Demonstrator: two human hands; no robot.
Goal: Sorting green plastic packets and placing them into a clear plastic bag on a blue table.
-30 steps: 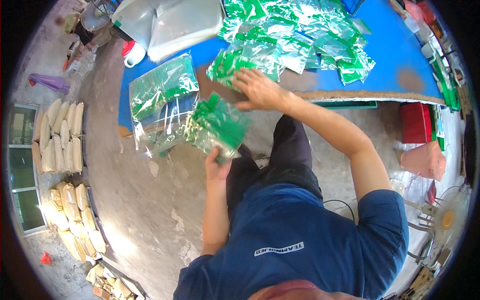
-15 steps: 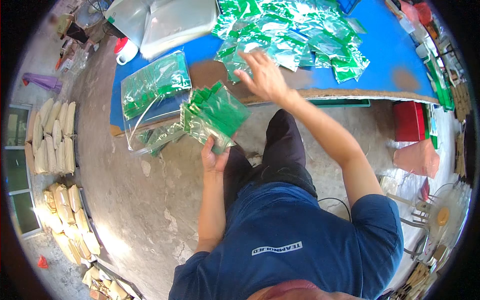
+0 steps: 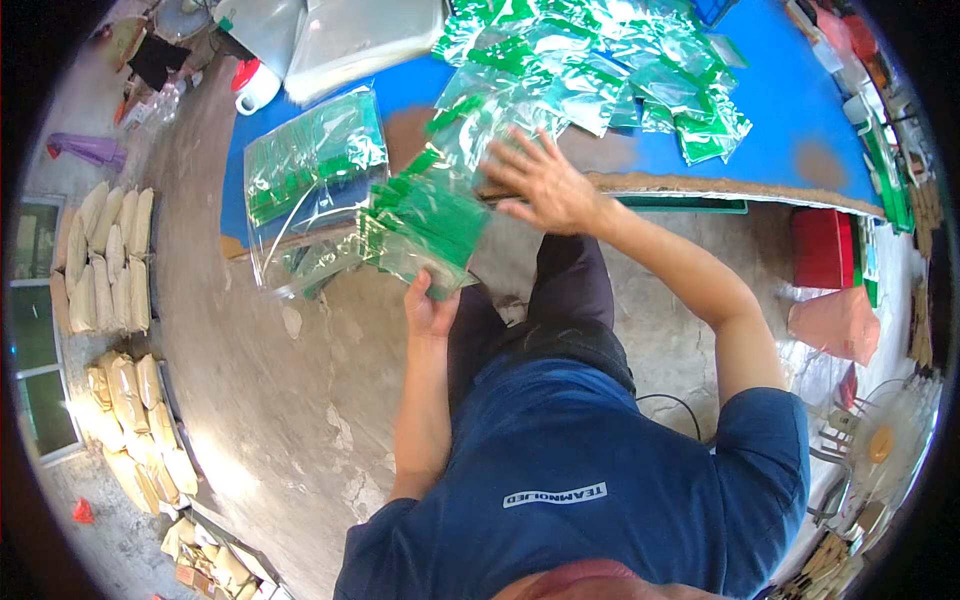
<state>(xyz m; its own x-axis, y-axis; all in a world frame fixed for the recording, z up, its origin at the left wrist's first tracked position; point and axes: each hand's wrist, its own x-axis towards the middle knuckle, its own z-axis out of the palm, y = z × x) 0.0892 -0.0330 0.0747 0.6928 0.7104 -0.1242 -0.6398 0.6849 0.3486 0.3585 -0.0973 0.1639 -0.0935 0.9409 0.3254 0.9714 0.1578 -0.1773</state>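
Note:
My left hand (image 3: 432, 305) is closed on the lower end of a stack of green-and-clear plastic packets (image 3: 430, 225), the thumb lying on top. That stack juts out past the table's near edge. My right hand (image 3: 548, 190) has its fingers spread, palm down, just right of the stack. By its fingertips lies a clear packet with green parts (image 3: 478, 120), reaching toward the stack; whether the fingers touch it is hard to tell. A loose heap of similar packets (image 3: 600, 75) covers the back of the table. To the left sits a large clear bag filled with green packets (image 3: 315, 160).
The blue table (image 3: 800, 130) has a worn brown front edge. A white jug with a red lid (image 3: 256, 88) and clear plastic sheets (image 3: 365, 40) stand at its back left. Below on the right are a red box (image 3: 822, 248) and a fan (image 3: 885, 440). Wrapped bundles (image 3: 105, 260) lie far left.
My right hand has come nearer, from the heap toward the stack, and a packet has shifted left with it. My left hand still grips the stack, now turned slightly.

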